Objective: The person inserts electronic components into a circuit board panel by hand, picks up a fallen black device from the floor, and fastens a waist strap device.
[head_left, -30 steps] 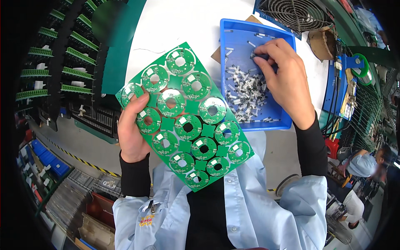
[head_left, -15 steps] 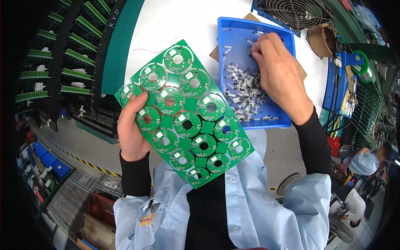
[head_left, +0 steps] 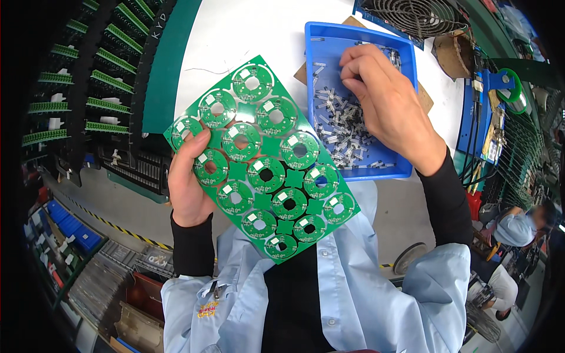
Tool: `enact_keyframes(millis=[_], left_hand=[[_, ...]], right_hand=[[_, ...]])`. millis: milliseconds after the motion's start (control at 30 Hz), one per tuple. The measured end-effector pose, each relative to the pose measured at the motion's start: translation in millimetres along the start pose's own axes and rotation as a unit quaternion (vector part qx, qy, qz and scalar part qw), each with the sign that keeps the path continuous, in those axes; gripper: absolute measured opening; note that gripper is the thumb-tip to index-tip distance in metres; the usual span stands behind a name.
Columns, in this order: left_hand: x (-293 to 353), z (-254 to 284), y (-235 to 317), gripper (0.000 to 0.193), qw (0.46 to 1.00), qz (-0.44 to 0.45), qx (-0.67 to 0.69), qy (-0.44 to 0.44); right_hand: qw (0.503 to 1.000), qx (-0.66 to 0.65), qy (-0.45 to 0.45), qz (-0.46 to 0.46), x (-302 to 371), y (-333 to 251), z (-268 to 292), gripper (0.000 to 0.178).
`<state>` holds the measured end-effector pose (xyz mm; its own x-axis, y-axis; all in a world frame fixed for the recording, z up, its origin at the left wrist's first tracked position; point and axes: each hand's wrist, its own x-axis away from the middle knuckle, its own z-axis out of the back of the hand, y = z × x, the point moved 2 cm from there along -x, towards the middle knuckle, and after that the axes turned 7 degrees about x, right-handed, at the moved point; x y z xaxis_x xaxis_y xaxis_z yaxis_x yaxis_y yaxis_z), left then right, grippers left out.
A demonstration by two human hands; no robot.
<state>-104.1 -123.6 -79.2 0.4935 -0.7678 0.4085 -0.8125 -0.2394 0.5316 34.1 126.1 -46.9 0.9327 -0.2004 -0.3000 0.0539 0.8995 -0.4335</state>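
My left hand [head_left: 189, 182] grips a green circuit board panel [head_left: 271, 145] by its left edge, thumb on top and the other fingers hidden beneath. Rows of round boards with centre holes fill the panel, each bearing a white square part. Over the blue bin [head_left: 360, 175] hovers my right hand [head_left: 393, 109], its fingers curled in toward the thumb; anything between the fingertips is too hidden to make out. Small clear and black components [head_left: 344, 120] lie heaped inside the bin below that hand, with a few scattered near its far wall.
The bin stands on a white work surface [head_left: 247, 29], with cardboard [head_left: 301, 74] under it. A black fan grille [head_left: 421, 17] and a green solder spool [head_left: 516, 101] are at the far right. Racks of green boards [head_left: 109, 103] stand left. A seated person [head_left: 513, 229] is at the right.
My right hand has shifted slightly left within the bin area, its fingertips moving away from the far right. The panel and my left hand have barely moved.
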Motion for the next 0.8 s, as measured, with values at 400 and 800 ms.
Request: enact_keyframes(millis=[400, 800], left_hand=[[3, 7, 1, 0.043, 1.000, -0.005, 0.000, 0.001], [4, -20, 1, 0.042, 0.998, 0.004, 0.002, -0.055]], right_hand=[[0.997, -0.023, 0.007, -0.066, -4, 3, 2, 0.007], [0.900, -0.361, 0.107, -0.220, 34, -25, 35, 0.016]])
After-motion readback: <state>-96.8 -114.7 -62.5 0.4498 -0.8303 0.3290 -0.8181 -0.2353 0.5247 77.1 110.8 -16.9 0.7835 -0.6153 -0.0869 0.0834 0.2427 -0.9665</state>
